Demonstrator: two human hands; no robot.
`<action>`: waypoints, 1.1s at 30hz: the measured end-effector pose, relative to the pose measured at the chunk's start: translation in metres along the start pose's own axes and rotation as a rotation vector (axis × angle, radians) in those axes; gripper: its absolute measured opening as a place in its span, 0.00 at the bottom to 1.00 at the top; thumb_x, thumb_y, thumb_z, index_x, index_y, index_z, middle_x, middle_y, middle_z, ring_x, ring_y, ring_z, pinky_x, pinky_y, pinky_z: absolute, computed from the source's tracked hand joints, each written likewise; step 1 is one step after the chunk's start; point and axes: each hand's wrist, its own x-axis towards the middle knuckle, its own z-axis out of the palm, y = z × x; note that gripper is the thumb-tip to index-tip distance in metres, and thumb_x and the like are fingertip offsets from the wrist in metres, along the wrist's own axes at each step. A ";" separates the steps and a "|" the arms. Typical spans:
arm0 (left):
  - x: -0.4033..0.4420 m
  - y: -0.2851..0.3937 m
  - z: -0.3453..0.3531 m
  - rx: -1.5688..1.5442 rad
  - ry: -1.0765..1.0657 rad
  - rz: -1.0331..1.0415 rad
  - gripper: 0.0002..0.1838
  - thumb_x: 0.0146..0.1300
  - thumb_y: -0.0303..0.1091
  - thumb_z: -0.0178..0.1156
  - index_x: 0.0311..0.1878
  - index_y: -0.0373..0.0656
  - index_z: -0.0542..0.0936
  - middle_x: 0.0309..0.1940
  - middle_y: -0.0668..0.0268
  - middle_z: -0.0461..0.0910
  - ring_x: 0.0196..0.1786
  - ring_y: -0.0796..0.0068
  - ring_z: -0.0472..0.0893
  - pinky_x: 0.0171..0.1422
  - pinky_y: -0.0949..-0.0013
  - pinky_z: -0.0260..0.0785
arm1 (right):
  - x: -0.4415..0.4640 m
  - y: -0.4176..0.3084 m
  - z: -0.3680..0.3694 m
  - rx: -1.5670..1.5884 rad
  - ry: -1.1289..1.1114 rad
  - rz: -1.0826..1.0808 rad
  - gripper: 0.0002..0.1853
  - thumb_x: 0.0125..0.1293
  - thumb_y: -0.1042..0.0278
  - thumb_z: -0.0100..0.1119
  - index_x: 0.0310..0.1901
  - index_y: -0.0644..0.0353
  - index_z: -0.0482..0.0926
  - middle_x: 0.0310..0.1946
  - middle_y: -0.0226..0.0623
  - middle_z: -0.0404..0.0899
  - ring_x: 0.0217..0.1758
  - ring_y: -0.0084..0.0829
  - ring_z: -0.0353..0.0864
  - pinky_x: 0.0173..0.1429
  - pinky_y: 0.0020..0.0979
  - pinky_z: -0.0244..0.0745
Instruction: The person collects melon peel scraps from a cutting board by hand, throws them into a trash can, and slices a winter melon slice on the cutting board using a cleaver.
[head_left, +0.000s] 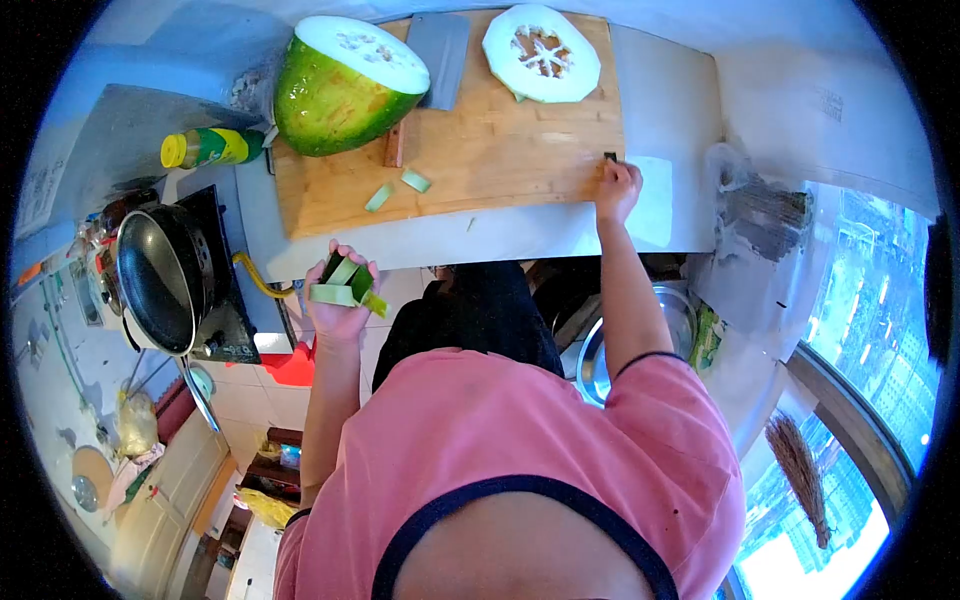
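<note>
My left hand, below the counter's front edge, is closed round several strips of green melon rind. At the right edge of the wooden cutting board, my right hand has its fingers pinched together at a small dark piece of rind. Two more rind pieces lie at the board's front left. A large cut winter melon stands at the back left, its white face up. Beside it lies a cleaver, partly hidden by the melon. A peeled round melon slice rests at the back right.
Left of the board lies a bottle with a yellow cap. A frying pan is on the stove farther left. Under the counter on the right is a metal basin. A small broom hangs near the window.
</note>
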 end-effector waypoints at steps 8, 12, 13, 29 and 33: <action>0.010 -0.003 0.007 0.027 -0.007 -0.038 0.16 0.59 0.37 0.51 0.49 0.45 0.76 0.42 0.66 0.77 0.48 0.67 0.75 0.63 0.55 0.62 | -0.079 -0.079 0.043 0.311 -0.334 -0.535 0.08 0.55 0.73 0.54 0.37 0.58 0.79 0.37 0.43 0.78 0.42 0.43 0.75 0.47 0.41 0.72; 0.009 -0.002 0.013 -0.016 -0.004 -0.035 0.16 0.59 0.36 0.51 0.49 0.45 0.76 0.43 0.66 0.77 0.49 0.67 0.75 0.62 0.55 0.62 | 0.001 -0.004 0.012 0.081 -0.216 -0.052 0.08 0.58 0.75 0.51 0.36 0.59 0.81 0.38 0.43 0.78 0.44 0.44 0.75 0.47 0.40 0.72; 0.005 -0.003 0.012 -0.007 0.015 -0.032 0.16 0.59 0.36 0.51 0.49 0.45 0.76 0.43 0.66 0.77 0.49 0.67 0.75 0.62 0.54 0.62 | 0.028 0.004 0.015 -0.060 -0.128 -0.037 0.10 0.57 0.77 0.51 0.39 0.60 0.81 0.41 0.44 0.77 0.43 0.45 0.75 0.48 0.40 0.72; -0.012 -0.005 -0.015 -0.040 0.044 0.116 0.16 0.57 0.38 0.54 0.48 0.47 0.76 0.41 0.67 0.77 0.48 0.68 0.75 0.61 0.57 0.62 | 0.016 -0.109 0.081 0.167 -0.228 -0.479 0.13 0.56 0.76 0.53 0.43 0.60 0.80 0.41 0.46 0.77 0.45 0.45 0.74 0.49 0.39 0.72; -0.020 -0.010 -0.015 -0.084 0.098 0.128 0.16 0.56 0.37 0.54 0.48 0.47 0.76 0.41 0.67 0.77 0.47 0.69 0.76 0.61 0.57 0.63 | -0.058 -0.135 0.127 0.420 -0.413 -0.608 0.07 0.57 0.76 0.53 0.36 0.62 0.80 0.39 0.44 0.76 0.43 0.45 0.73 0.46 0.39 0.71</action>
